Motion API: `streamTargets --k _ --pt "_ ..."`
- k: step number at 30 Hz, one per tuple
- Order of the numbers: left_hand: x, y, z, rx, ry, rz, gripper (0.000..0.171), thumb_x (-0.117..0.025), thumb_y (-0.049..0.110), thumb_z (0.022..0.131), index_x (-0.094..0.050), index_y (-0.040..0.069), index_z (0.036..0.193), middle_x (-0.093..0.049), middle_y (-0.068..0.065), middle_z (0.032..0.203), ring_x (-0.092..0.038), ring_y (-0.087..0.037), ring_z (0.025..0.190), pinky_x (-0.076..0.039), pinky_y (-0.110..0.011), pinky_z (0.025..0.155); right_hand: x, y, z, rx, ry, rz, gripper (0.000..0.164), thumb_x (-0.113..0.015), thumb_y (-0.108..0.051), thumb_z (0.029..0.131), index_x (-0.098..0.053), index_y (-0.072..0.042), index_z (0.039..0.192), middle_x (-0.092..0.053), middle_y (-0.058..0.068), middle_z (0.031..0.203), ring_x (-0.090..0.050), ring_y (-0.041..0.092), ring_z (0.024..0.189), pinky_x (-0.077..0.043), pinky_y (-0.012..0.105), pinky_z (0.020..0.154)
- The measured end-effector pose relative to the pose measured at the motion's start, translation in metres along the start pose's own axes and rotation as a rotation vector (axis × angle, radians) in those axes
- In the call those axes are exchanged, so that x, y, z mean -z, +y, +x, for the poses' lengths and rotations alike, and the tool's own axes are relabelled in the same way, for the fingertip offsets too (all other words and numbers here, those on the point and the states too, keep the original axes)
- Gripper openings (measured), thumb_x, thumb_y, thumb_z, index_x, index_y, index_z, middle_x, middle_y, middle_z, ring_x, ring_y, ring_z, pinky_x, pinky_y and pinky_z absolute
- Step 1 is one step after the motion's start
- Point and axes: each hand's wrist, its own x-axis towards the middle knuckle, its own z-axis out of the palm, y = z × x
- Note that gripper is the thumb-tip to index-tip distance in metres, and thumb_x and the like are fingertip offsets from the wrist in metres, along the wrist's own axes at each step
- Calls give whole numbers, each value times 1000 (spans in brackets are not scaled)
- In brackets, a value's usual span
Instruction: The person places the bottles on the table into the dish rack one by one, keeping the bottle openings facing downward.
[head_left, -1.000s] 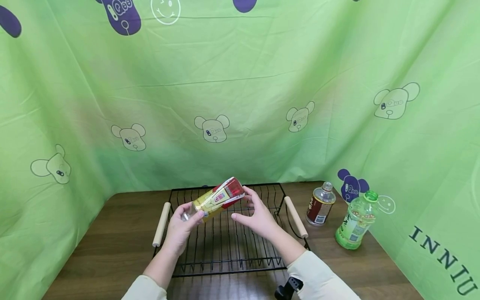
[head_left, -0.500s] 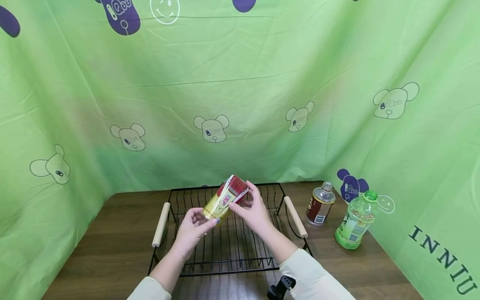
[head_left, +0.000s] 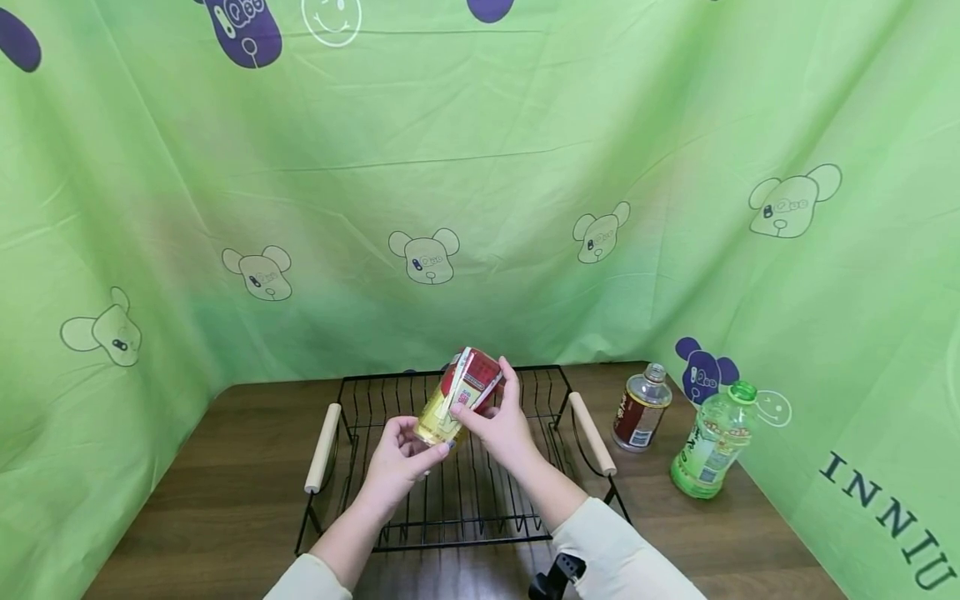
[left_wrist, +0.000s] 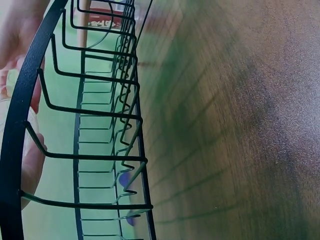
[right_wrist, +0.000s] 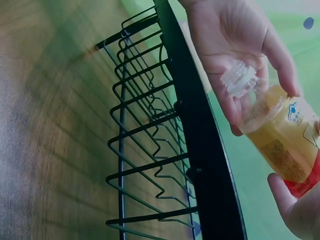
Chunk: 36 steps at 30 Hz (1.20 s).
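The red-and-yellow bottle [head_left: 459,387] is up above the middle of the wire rack, tilted with its base up and to the right and its clear neck down in the left hand [head_left: 401,460]. A second ago it lay flatter, and the thumb of the right hand [head_left: 508,427] was clear of it; now that thumb presses the label while the fingers go round the base end, so both hands have a grip on the bottle. The black wire rack [head_left: 465,545] sits below on the brown counter [head_left: 225,450], with a wooden left handle [head_left: 322,448] and a matching right handle [head_left: 592,433]. Its dark bars cut across the left wrist view (most of the left hand is hidden there). To the right of the rack, a brown-labelled bottle [head_left: 641,414] and, nearer the person, a green bottle [head_left: 708,450] stand upright, apart from each other, unmoved since the earlier frames. Green printed cloth [head_left: 517,183] hangs behind and at both sides.
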Motion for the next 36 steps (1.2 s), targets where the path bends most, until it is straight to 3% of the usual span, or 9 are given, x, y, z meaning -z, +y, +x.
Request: streamTargets --k 9,15,19,23,27,31,36 --pt "-2 0 -1 -11 3 10 64 -79 17 82 -38 0 128 -55 -16 118 -59 -19 104 -55 -31 82 -5 1 3 -1 22 43 107 -77 -16 82 -1 -18 157 -37 25 145 -61 36 106 -56 42 88" --pt "3 2 -3 -23 -32 -6 62 -75 13 85 -40 -1 133 -53 -19 126 -57 -22 110 -55 -31 83 -5 -4 6 -19 18 91 107 -76 -11 81 0 -18 156 -35 24 148 -58 40 113 -54 45 93" --pt "12 4 -4 -49 -58 33 65 -72 15 87 -38 -3 140 -47 -24 140 -49 -37 128 -47 -43 104 -4 -6 10 -17 6 104 107 -75 -11 82 1 -19 157 -34 23 149 -57 41 116 -53 46 95" --pt "31 7 -3 -74 -25 123 67 -69 21 90 -37 -2 144 -39 -25 151 -35 -43 141 -28 -52 117 -5 -7 16 -19 -11 104 108 -75 -11 81 2 -22 157 -36 22 148 -56 40 118 -52 46 97" --pt "60 14 -1 -84 66 265 62 -65 23 93 -39 -1 144 -37 -23 152 -28 -43 144 -22 -56 118 -7 -9 23 -9 -22 72 109 -76 -11 80 1 -24 157 -39 23 145 -56 41 119 -51 48 97" --pt "91 16 5 -17 147 411 59 -58 26 97 -36 1 146 -33 -24 152 -33 -44 140 -31 -60 112 -13 -14 31 2 -34 40 110 -78 -11 79 -1 -26 157 -39 23 146 -53 40 123 -50 48 99" --pt "115 1 12 85 127 498 63 -51 25 100 -25 -3 151 -25 -33 153 -47 -49 125 -45 -59 98 -24 -18 39 3 -39 -40 114 -81 -14 75 -3 -28 157 -39 19 146 -53 38 122 -50 47 99"
